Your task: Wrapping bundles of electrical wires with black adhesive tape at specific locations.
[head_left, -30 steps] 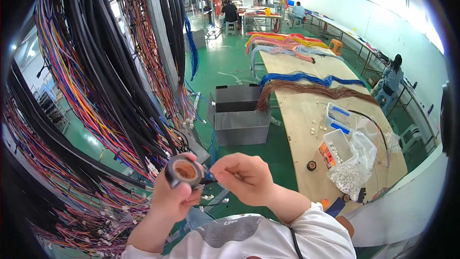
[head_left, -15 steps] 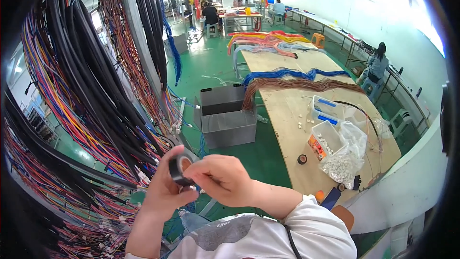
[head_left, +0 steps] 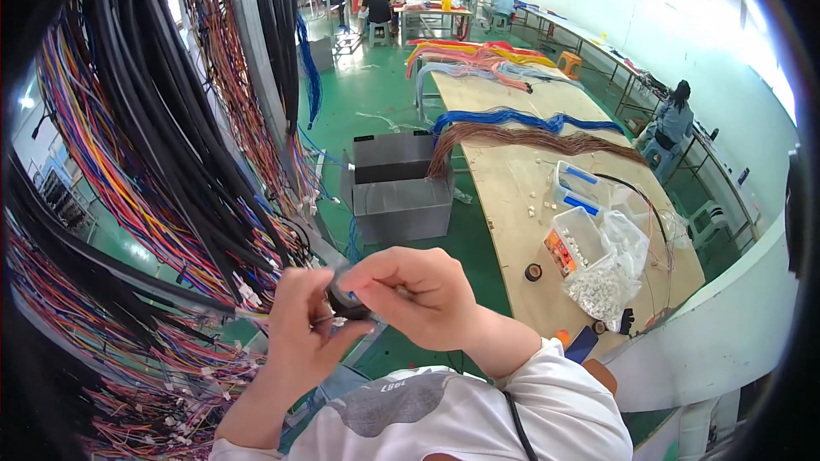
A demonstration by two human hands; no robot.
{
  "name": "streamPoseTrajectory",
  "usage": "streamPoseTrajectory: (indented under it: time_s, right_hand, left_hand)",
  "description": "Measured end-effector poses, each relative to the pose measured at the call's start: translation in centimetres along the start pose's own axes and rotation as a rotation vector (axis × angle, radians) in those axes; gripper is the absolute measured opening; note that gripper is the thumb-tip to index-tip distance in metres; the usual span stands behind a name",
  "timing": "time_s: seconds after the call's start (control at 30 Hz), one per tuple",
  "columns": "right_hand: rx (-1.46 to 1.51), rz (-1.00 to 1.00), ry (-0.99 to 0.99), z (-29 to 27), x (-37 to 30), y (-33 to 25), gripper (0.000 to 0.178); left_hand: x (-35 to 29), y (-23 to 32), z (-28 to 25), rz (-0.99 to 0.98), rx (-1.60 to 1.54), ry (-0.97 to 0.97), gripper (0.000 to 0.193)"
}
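Observation:
My left hand (head_left: pixel 299 316) is closed round a roll of black tape (head_left: pixel 348 306), in front of my chest. Most of the roll is hidden by my fingers. Close by the left fingertips shows a small white connector (head_left: pixel 339 322); whether it is in that hand cannot be told. My right hand (head_left: pixel 418 294) is closed in a pinch, thumb and forefinger touching the roll's near upper side. What lies between those fingertips is hidden. Thick bundles of coloured wires (head_left: pixel 111 179) and black sleeved cables (head_left: pixel 171 137) hang just left of my hands.
A metal post (head_left: pixel 256 43) stands among the cables. Beyond my hands sits a grey box (head_left: pixel 401 209) on the green floor. The wooden table (head_left: pixel 504 196) at right bears brown wires (head_left: pixel 530 138), a bag of white connectors (head_left: pixel 602 290) and another tape roll (head_left: pixel 533 272). People sit farther off.
My left hand has turned, so the tape roll's face shows less. My right fingertips have stayed at the roll, and that hand sits slightly higher and to the right. The view has shifted slightly.

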State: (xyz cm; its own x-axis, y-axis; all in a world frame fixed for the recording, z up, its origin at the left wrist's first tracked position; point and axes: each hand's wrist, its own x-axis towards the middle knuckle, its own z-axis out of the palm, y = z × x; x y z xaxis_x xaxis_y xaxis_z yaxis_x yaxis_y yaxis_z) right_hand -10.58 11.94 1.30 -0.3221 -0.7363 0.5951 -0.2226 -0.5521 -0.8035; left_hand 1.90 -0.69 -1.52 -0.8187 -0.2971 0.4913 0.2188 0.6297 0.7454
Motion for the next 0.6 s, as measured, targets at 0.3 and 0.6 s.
streamPoseTrajectory:
  time_s: [0.3,0.6]
  right_hand:
    - [-0.036,0.017,0.272,0.0,0.4,0.0,0.009]
    - [0.366,0.084,0.283,-1.7,1.4,0.7,0.014]
  left_hand:
    - [2.8,1.6,-0.5,-0.301,-0.916,0.09,0.065]
    - [2.9,0.0,-1.6,0.511,-0.171,-0.056,0.049]
